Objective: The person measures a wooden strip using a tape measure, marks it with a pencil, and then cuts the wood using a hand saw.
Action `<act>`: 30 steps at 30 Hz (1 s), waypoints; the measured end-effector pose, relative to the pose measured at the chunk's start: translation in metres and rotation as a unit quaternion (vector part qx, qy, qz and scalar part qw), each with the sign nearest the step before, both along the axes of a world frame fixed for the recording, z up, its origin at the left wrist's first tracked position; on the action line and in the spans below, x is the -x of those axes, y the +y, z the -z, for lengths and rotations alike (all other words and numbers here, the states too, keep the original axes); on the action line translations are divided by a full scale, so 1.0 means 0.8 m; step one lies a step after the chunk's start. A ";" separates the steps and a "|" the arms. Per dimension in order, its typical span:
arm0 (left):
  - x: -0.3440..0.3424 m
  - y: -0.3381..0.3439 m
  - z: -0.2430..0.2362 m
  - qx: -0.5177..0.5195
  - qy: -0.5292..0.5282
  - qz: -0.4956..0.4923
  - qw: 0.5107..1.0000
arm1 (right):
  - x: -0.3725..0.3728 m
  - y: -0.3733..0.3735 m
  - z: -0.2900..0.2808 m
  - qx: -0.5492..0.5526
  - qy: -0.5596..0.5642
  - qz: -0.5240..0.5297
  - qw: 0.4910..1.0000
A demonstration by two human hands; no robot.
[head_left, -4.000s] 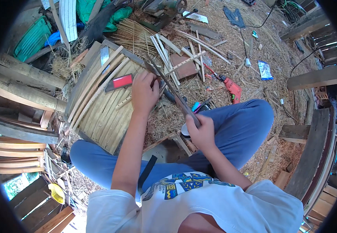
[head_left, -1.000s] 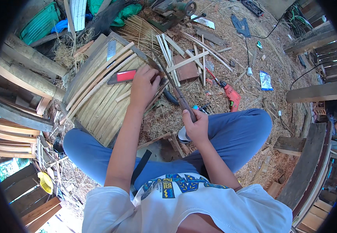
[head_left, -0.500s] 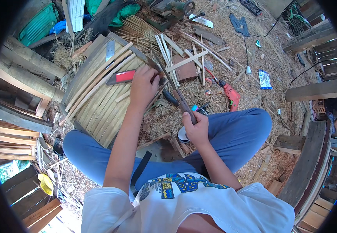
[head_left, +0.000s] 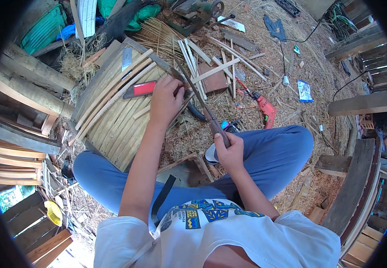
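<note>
My left hand (head_left: 166, 98) is closed over a dark flat piece with a bright red face (head_left: 144, 88), pressing it on a slatted wooden surface (head_left: 113, 134). Its fingers curl down at the piece's right end, and what lies under them is hidden. My right hand (head_left: 230, 152) grips the brown wooden handle of a long, thin-bladed tool (head_left: 211, 118). The blade, seen nearly edge-on, slants up and left and passes just right of my left fingers. Whether the blade has teeth is too small to tell.
Long thin wooden strips (head_left: 128, 80) lie across the slats beside a metal ruler (head_left: 127, 58). More strips (head_left: 215, 70) and a red power drill (head_left: 264, 109) lie on the shaving-covered floor. A green machine with a handwheel (head_left: 215, 8) stands at the back. Wooden beams (head_left: 365, 102) flank me.
My right hand has drawn the long-bladed tool slightly back toward me and to the right. The left hand and the red-faced piece have hardly moved.
</note>
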State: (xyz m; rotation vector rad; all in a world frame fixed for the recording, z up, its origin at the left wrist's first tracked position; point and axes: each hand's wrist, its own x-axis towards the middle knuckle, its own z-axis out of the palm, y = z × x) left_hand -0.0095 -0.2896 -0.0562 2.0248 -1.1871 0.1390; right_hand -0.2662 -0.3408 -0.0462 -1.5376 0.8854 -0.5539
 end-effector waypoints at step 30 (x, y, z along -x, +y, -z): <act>0.002 -0.002 -0.002 -0.007 0.010 0.000 1.000 | 0.003 -0.007 0.003 0.016 0.001 -0.007 1.000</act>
